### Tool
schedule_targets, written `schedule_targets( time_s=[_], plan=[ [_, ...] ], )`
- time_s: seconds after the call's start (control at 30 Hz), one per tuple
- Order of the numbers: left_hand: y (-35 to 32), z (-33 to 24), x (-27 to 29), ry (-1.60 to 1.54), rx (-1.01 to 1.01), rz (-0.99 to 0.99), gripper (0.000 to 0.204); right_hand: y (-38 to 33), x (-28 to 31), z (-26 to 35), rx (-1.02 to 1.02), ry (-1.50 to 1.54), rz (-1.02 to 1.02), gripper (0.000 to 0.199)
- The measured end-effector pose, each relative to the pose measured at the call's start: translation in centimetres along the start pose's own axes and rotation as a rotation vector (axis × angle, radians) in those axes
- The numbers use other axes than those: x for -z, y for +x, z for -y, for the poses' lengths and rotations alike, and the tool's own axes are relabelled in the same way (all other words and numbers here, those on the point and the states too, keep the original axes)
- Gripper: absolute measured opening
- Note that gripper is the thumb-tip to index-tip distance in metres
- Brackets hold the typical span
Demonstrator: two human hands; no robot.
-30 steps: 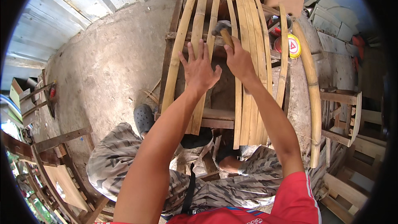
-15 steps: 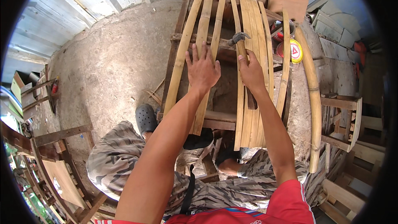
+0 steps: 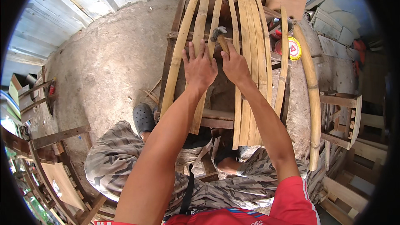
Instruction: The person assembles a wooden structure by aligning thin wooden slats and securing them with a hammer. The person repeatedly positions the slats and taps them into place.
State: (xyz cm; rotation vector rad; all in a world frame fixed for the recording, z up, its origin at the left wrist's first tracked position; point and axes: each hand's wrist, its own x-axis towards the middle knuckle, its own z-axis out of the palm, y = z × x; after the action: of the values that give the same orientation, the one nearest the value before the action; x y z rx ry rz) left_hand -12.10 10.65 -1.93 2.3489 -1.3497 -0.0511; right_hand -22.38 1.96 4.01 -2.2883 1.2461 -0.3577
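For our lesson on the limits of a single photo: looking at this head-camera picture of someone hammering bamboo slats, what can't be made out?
- Hammer handle: mostly hidden inside the right hand.
- What the hammer head strikes: too small to tell.
- Slat under the left hand: covered by the palm there.
- Wooden frame: largely hidden by the bamboo slats.
- Red tin: partly behind a slat.
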Motion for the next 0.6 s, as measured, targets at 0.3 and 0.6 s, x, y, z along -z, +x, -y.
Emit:
schedule_targets(
  time_s=[0.3, 0.6],
  plan=[
    [-0.1, 0.5, 0.2, -0.002, 0.017, 0.01, 0.064, 2.7, 4.6, 5.0, 0.17, 0.17, -0.29, 0.044],
    [-0.2, 0.6, -0.3, -0.016, 0.01, -0.036, 0.062, 6.0, 3.8, 1.9, -0.102, 0.179, 0.329, 0.042]
  ],
)
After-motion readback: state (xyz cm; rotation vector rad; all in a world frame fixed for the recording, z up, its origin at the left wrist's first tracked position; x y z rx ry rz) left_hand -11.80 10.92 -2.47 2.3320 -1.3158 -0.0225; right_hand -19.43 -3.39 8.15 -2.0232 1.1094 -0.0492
